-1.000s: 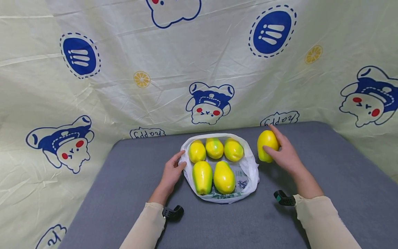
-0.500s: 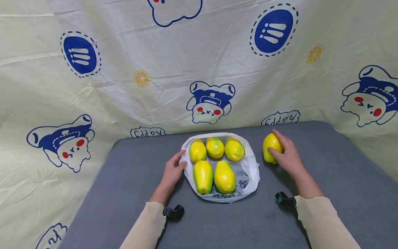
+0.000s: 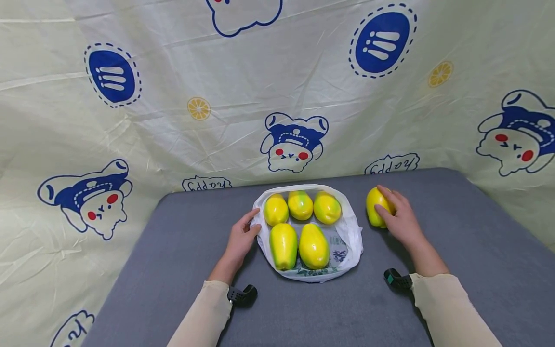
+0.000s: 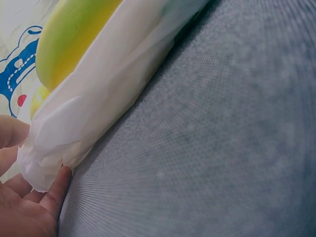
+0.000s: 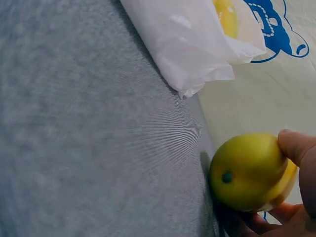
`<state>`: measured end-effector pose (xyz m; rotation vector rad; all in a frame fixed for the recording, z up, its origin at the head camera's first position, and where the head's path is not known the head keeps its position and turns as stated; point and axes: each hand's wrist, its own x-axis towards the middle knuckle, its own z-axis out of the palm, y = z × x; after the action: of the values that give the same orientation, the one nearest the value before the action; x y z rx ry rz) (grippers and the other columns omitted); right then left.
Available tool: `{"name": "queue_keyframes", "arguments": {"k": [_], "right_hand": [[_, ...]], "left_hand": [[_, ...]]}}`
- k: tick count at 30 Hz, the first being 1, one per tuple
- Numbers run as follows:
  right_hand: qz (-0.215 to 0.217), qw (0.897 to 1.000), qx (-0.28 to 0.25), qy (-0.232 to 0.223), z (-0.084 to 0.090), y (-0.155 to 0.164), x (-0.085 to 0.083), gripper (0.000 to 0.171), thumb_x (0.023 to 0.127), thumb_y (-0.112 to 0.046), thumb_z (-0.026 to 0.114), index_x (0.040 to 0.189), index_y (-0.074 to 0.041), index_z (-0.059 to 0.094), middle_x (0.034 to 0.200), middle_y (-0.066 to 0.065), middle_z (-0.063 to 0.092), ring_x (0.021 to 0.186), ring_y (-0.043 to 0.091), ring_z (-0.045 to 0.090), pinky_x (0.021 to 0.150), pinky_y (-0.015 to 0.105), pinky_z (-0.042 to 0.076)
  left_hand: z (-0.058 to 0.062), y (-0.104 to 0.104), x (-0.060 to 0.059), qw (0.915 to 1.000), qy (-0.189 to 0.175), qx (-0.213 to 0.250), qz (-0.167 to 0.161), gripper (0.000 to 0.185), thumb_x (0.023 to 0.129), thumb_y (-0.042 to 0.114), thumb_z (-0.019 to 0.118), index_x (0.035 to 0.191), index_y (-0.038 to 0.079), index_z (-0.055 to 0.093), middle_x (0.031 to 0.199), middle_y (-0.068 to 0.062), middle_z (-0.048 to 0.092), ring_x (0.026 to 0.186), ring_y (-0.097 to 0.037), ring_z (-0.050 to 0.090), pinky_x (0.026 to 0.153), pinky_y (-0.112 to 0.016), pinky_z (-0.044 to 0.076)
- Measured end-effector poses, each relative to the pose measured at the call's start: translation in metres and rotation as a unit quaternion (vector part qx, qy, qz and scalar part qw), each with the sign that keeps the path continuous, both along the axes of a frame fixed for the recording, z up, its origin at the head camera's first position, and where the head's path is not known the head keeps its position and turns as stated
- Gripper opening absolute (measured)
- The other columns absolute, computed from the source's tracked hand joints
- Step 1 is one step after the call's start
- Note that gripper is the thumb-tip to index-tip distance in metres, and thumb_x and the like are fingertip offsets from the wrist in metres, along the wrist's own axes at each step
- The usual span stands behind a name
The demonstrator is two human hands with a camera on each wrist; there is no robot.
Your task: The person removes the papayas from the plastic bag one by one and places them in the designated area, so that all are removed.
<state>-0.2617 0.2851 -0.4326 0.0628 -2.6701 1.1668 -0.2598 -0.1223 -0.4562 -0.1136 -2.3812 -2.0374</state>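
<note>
A white plastic bag (image 3: 353,241) lies with its mouth rolled wide, and several yellow-green papayas (image 3: 314,246) sit inside it in two rows. My left hand (image 3: 240,238) holds the bag's left edge; in the left wrist view the bag's side (image 4: 74,118) lies between thumb and fingers. To the right of the bag, my right hand (image 3: 401,217) grips another papaya (image 3: 375,207) from its right side, thumb in front and fingers behind. In the right wrist view this papaya (image 5: 247,170) is right at the table surface, its end with a small dark stem spot facing the camera.
The table has a grey cloth top (image 3: 303,313). Behind it hangs a pale curtain (image 3: 243,144) printed with blue cartoon figures. Black straps with cameras (image 3: 243,295) are worn on both wrists. A strip of grey table separates the bag from the papaya on the right.
My right hand has moved the papaya slightly right and down to the table, away from the bag. My left hand stays at the bag's edge, and the papayas in the bag have not moved.
</note>
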Motion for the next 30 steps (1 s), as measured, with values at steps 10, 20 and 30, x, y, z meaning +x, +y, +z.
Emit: {"name": "queue_keyframes", "arguments": {"k": [10,20,30], "right_hand": [[0.001,0.999,0.026,-0.030,-0.002,-0.002,-0.001,0.063,0.102,-0.030,0.054,0.157,-0.012,0.030,0.159,0.037,0.014,0.139,0.063,0.021,0.107,0.079,0.021],[-0.016,0.999,0.049,-0.018,0.003,-0.008,0.001,0.063,0.101,-0.028,0.054,0.157,-0.013,0.030,0.159,0.035,0.016,0.137,0.064,0.020,0.105,0.079,0.023],[-0.027,0.997,0.059,0.045,0.029,-0.028,0.008,0.061,0.098,-0.025,0.058,0.155,-0.015,0.036,0.159,0.029,0.025,0.138,0.058,0.024,0.105,0.075,0.026]], "left_hand": [[0.001,0.000,0.001,1.0000,0.003,0.002,-0.001,0.047,0.100,0.009,0.055,0.147,0.011,0.051,0.157,-0.014,0.042,0.139,-0.029,0.045,0.116,-0.050,0.038],[-0.001,0.000,0.001,0.9999,-0.005,-0.013,0.000,0.047,0.100,0.009,0.055,0.146,0.014,0.051,0.158,-0.014,0.041,0.144,-0.030,0.041,0.118,-0.050,0.036],[0.000,0.000,0.001,0.9999,-0.007,-0.015,0.003,0.047,0.100,0.010,0.055,0.146,0.016,0.052,0.157,-0.012,0.042,0.140,-0.028,0.043,0.117,-0.049,0.037]]}}
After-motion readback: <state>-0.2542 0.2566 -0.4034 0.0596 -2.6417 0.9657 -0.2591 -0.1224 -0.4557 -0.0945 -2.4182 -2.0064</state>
